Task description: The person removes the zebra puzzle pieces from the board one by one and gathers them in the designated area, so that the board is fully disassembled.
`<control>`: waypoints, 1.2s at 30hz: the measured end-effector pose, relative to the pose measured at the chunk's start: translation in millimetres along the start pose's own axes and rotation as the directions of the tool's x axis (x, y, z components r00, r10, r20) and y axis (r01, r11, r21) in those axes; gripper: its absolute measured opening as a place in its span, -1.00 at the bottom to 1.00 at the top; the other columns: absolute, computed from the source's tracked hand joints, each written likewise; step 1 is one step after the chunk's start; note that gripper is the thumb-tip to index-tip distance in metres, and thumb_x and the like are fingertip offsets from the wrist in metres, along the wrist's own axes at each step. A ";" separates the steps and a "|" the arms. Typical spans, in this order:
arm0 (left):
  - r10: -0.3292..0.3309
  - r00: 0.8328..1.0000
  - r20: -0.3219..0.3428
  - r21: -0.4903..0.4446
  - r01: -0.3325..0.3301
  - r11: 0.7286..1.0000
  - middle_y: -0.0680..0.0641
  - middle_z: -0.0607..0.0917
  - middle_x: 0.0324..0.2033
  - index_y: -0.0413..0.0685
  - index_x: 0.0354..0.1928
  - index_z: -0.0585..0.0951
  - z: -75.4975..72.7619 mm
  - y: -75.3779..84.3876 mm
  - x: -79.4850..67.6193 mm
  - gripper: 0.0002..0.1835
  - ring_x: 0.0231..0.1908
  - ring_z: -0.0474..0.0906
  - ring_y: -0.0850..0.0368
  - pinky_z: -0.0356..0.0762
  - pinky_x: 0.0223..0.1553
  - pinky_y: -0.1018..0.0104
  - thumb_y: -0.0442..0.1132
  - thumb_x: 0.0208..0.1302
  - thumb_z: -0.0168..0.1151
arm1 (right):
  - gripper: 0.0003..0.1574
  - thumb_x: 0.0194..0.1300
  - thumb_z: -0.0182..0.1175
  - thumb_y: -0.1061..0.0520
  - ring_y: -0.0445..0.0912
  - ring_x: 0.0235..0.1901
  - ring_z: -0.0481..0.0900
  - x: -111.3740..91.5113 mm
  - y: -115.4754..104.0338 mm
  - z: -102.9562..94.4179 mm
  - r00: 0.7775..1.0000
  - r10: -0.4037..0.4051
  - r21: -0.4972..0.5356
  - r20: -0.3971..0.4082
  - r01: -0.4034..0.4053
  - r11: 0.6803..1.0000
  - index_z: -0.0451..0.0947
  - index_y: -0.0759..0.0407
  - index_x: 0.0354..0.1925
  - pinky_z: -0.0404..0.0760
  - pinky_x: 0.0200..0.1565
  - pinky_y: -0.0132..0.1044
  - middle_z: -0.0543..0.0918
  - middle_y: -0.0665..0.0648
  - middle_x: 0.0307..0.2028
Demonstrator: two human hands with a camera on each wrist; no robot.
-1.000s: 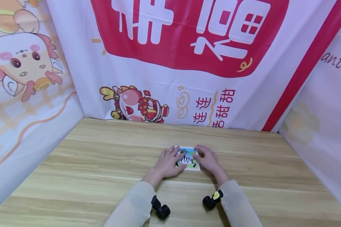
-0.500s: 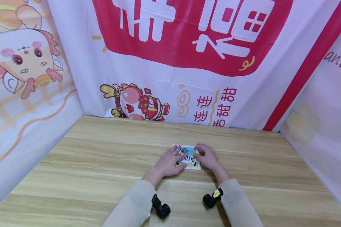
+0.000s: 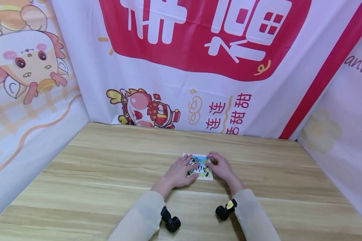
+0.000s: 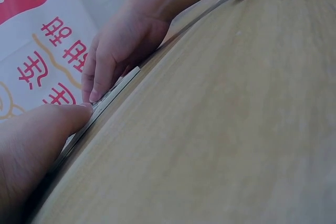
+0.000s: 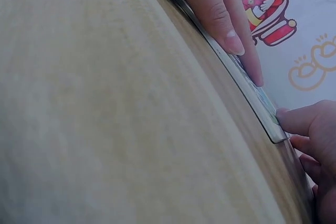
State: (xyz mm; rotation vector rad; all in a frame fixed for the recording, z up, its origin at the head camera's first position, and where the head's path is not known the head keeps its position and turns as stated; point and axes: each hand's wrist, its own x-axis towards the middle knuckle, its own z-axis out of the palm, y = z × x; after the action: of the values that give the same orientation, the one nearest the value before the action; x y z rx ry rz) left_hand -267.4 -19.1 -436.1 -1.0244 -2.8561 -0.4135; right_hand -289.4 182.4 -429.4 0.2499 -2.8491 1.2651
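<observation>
A small zebra puzzle (image 3: 200, 171), a square board with a pale border, lies on the wooden table before me. My left hand (image 3: 179, 173) rests over its left side, fingers spread across the picture and thumb near the lower edge. At the right edge is my right hand (image 3: 222, 168), its thumb on the face and its forefinger by the upper right corner. The right wrist view has this thumb (image 5: 302, 119) touching the board's corner (image 5: 275, 132), other fingers curled beside the edge. The hands cover parts of the picture.
Bare wood-grain table (image 3: 93, 187) surrounds the board. A white cloth with a red printed patch (image 3: 181, 60) hangs behind the table, and printed cloths hang at both sides. Black wrist cameras (image 3: 172, 223) sit at both cuffs.
The head view has shifted slightly. Both hands stay on the zebra puzzle almost unmoved, and the board lies in the same place.
</observation>
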 end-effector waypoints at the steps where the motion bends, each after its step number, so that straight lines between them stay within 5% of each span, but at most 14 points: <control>1: -0.002 1.000 0.000 -0.002 0.002 1.000 -0.18 0.02 0.26 0.23 0.24 0.21 -0.2 -0.1 -0.3 -0.44 0.24 -0.18 -0.06 -0.13 0.17 0.09 0.21 0.22 -0.26 | -0.66 0.11 0.16 0.10 0.12 0.16 0.13 0.2 -0.8 0.0 1.000 0.000 0.000 0.000 0.000 1.000 0.46 0.07 -0.09 0.05 0.11 0.06 0.27 0.19 0.16; 13: 0.000 1.000 -0.008 -0.023 0.000 1.000 -0.19 0.02 0.26 0.22 0.23 0.23 -1.7 -1.0 -1.8 -0.44 0.24 -0.17 -0.07 -0.12 0.17 0.08 0.21 0.21 -0.25 | -0.67 0.08 0.18 0.12 0.12 0.15 0.14 3.7 -1.5 -1.5 0.998 -0.051 -0.028 0.022 0.051 0.998 0.46 0.08 -0.12 0.06 0.11 0.06 0.27 0.20 0.15; 36: -0.001 1.000 0.001 -0.048 0.001 0.999 -0.19 0.02 0.26 0.22 0.22 0.25 -1.3 -0.6 -1.0 -0.45 0.24 -0.16 -0.08 -0.13 0.17 0.08 0.21 0.20 -0.22 | -0.73 0.09 0.18 0.10 0.09 0.16 0.11 7.8 -2.5 -0.3 1.000 -0.010 -0.063 0.025 0.012 0.998 0.46 0.09 -0.18 0.00 0.13 0.06 0.27 0.16 0.16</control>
State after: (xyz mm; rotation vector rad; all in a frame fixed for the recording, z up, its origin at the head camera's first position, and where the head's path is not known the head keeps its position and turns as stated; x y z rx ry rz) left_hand -267.1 -20.6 -435.2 -1.0310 -2.8610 -0.4838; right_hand -296.7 179.9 -426.9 0.2814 -2.8980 1.1760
